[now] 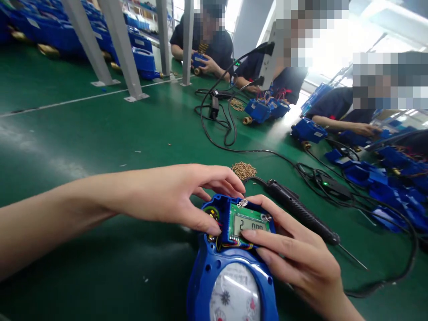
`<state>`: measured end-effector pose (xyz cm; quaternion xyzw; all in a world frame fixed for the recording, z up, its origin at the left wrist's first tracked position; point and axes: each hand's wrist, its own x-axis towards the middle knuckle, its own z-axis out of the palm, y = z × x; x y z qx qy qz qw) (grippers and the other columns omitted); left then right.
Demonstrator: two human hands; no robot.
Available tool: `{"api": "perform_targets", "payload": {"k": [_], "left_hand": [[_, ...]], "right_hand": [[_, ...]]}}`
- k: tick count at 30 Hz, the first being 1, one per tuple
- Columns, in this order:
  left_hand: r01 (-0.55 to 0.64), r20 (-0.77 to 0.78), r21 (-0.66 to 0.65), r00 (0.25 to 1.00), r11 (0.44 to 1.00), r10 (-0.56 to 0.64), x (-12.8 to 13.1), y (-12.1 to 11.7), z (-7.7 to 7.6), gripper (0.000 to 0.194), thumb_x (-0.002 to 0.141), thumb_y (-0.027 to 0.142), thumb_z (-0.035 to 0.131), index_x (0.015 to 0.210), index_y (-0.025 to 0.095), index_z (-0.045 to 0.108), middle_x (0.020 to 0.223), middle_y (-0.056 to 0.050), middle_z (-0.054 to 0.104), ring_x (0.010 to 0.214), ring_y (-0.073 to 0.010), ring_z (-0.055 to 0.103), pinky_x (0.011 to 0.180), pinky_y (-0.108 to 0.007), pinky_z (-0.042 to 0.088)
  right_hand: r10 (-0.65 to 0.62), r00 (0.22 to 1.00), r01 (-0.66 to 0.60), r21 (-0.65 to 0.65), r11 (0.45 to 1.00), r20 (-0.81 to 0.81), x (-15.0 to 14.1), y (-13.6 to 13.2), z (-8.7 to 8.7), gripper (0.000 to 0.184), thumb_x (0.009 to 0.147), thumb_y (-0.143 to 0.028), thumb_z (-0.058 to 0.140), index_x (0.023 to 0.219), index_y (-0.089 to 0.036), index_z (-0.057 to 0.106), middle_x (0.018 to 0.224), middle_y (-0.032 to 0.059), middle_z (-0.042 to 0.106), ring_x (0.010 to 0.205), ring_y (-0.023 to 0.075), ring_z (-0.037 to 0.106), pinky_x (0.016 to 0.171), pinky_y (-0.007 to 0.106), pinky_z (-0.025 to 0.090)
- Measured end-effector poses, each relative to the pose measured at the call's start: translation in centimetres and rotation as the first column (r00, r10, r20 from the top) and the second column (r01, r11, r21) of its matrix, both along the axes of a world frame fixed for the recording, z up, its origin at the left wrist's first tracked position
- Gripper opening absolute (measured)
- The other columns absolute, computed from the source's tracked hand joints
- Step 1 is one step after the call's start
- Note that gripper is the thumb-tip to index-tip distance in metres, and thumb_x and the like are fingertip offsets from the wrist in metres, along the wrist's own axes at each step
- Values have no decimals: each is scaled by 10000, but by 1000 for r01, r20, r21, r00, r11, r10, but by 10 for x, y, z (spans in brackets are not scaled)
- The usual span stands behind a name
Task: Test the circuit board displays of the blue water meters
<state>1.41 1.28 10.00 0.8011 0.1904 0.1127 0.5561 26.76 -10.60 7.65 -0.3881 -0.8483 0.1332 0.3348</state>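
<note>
our left hand (177, 196), thumb spread from curled fingers, and our right hand (294, 249), fingers spread, touch the blue meter's open housing (234, 263).

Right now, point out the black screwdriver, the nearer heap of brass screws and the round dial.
Black screwdriver (301, 209), head view: middle of its handle.
Nearer heap of brass screws (244, 171), head view: middle of the heap.
Round dial (237, 287), head view: its pale face, near the middle.
</note>
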Motion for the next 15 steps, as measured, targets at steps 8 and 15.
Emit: {"api": "perform_targets", "payload": {"k": [8,15], "left_hand": [[-76,4,306,997,949,78,1,-17,6,529,774,337,833,1240,242,602,1190,45,724,1069,-150,673,858,-205,479],[-126,49,357,992,925,116,2,-25,1,506,803,299,804,1259,232,592,1234,32,722,1128,-158,671,904,-202,474]], "right_hand": [[-53,996,48,71,996,78,-7,-4,15,332,830,-93,709,1127,-223,779,1418,99,609,1174,235,688,976,301,596],[-73,997,73,1,997,-15,-4,-6,13,356,851,-101,707,1171,-247,760,1452,39,582,1240,183,646,1045,234,546]]}}
